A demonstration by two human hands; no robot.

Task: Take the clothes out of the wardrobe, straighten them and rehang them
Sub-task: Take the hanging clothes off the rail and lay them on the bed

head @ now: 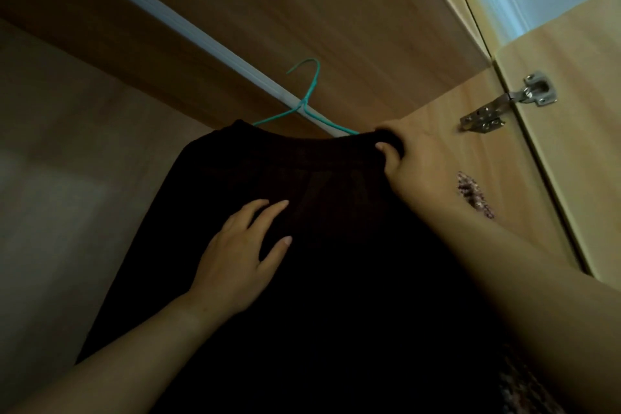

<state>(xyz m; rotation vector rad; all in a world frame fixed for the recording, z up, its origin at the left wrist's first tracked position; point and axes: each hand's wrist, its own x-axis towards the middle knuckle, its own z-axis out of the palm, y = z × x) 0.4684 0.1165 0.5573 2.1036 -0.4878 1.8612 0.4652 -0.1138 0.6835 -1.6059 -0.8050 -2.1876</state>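
A dark garment hangs on a teal wire hanger, whose hook sits over the white wardrobe rail. My right hand grips the garment's upper right corner, thumb in front and fingers curled behind the fabric. Lower down, my left hand lies flat on the front of the garment with its fingers spread. The hanger's lower part is hidden inside the fabric.
The wooden wardrobe top is just above the rail. On the right stands the side panel with a metal hinge and the open door. A patterned cloth shows behind my right arm.
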